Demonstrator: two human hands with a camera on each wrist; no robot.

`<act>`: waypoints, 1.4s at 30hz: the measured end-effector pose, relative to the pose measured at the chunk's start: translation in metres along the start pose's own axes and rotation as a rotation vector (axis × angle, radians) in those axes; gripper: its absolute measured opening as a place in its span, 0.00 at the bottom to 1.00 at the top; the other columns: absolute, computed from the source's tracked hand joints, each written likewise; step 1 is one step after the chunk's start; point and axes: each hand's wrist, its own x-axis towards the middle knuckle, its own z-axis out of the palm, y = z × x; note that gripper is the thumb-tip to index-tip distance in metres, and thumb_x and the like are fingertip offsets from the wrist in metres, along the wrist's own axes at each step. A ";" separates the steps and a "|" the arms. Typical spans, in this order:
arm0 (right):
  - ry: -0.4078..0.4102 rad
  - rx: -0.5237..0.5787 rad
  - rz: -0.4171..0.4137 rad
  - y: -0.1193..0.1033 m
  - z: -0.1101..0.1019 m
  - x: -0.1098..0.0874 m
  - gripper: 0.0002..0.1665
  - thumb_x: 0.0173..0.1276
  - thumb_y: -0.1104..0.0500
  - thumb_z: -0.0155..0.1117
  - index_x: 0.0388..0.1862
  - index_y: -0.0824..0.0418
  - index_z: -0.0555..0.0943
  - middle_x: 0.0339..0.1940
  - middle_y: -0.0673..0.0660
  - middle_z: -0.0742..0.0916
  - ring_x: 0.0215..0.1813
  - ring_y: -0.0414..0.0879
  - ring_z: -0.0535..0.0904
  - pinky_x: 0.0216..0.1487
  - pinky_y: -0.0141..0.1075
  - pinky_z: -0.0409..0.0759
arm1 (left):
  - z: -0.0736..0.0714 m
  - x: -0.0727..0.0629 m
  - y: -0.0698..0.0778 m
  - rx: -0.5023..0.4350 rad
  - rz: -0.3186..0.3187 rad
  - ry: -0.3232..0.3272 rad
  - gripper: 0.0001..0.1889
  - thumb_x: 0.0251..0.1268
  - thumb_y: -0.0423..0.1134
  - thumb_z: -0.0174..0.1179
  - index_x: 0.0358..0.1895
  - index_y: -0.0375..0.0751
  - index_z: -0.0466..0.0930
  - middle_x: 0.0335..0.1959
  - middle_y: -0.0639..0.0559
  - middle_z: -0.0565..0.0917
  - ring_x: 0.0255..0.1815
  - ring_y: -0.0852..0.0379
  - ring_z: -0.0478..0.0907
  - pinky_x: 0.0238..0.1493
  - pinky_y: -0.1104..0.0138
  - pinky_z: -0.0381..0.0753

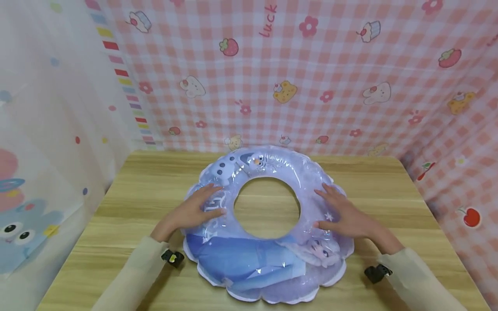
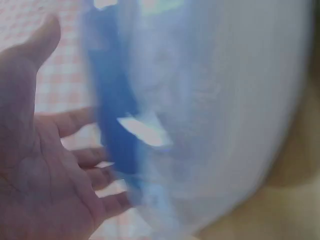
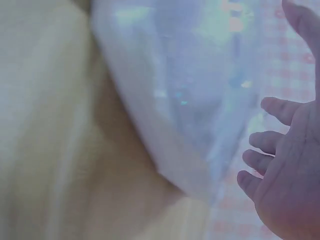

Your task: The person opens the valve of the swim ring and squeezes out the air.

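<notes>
Inflatable ring, one: glossy, translucent pale lilac and blue, scalloped outer edge, round central hole; placed at the middle of the tabletop, the wood grain showing through the hole. Print: snowman on the far left part, white lettering on the left side, figure in a blue dress with pale hair across the near part. Left hand: over the ring's left side, grip spread wide, thumb well apart from the fingers, nothing held. Right hand: over the ring's right side, grip likewise spread, fingers parted, nothing held; whether either hand touches the plastic cannot be told. Sleeves, cream, two: left and right, each with a small black device at the cuff, left device and right device. Tabletop: light wood, striped grain. Backdrop: pink-and-white checked cloth with strawberries, flowers, cupcakes and the word "luck", behind and at right; white cloth with coloured dots and a blue cartoon animal, at left.
</notes>
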 end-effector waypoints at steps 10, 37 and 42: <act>0.025 -0.077 0.006 -0.013 -0.024 0.026 0.52 0.70 0.40 0.68 0.84 0.57 0.57 0.86 0.67 0.49 0.84 0.73 0.43 0.77 0.73 0.48 | -0.021 0.035 0.023 -0.022 -0.057 0.059 0.46 0.71 0.60 0.61 0.83 0.42 0.52 0.83 0.36 0.56 0.84 0.33 0.50 0.80 0.36 0.54; 0.043 -0.231 0.119 -0.050 -0.015 0.162 0.54 0.74 0.28 0.51 0.86 0.55 0.49 0.86 0.69 0.47 0.86 0.66 0.40 0.83 0.65 0.45 | 0.006 0.162 0.062 0.178 -0.091 0.125 0.42 0.75 0.61 0.54 0.82 0.43 0.53 0.83 0.35 0.53 0.85 0.32 0.42 0.80 0.34 0.47; 0.074 -0.238 0.161 -0.051 0.001 0.181 0.49 0.78 0.32 0.47 0.85 0.57 0.51 0.85 0.71 0.48 0.86 0.68 0.40 0.83 0.65 0.43 | 0.020 0.183 0.063 0.223 -0.175 0.140 0.37 0.79 0.60 0.48 0.82 0.46 0.55 0.84 0.38 0.53 0.86 0.35 0.42 0.80 0.32 0.46</act>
